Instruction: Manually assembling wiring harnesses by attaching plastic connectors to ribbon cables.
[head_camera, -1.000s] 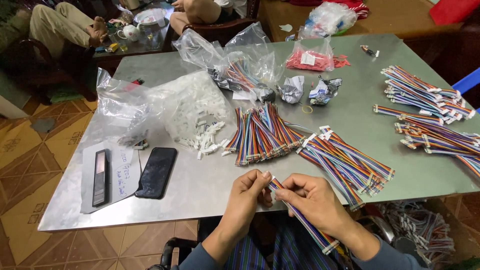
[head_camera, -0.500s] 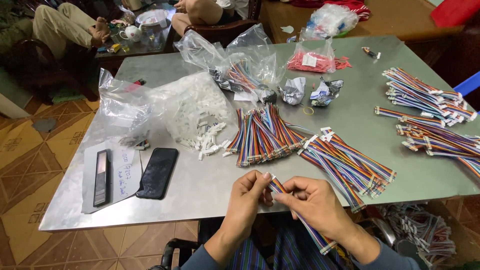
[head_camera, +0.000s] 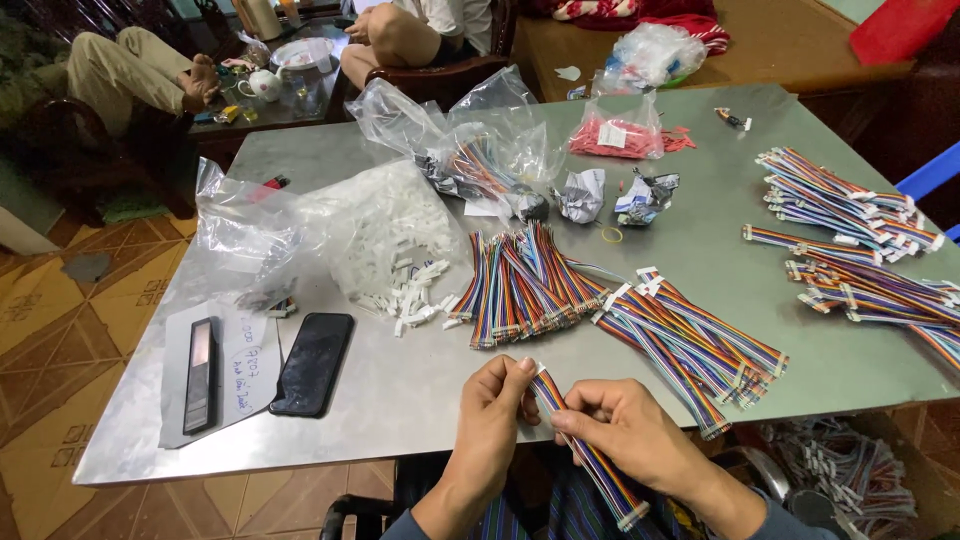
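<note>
Both hands hold one multicoloured ribbon cable (head_camera: 592, 462) over the near table edge. My left hand (head_camera: 492, 405) pinches its upper end by the fingertips. Lower down, my right hand (head_camera: 625, 428) grips the same cable, whose white connector end hangs below the table. Just beyond the hands lie a pile of bare-ended coloured cables (head_camera: 520, 285) and a pile of cables with white connectors (head_camera: 690, 340). Loose white plastic connectors (head_camera: 415, 300) spill from a clear bag (head_camera: 375, 235) to the left.
A black phone (head_camera: 313, 362) and a slim black device (head_camera: 200, 375) on a paper note lie at the near left. More cable bundles (head_camera: 850, 245) fill the right side. Bags sit at the back of the metal table (head_camera: 400, 400). People sit beyond it.
The hands have stayed at the near edge with the cable; the fingers of both have shifted slightly along its upper end.
</note>
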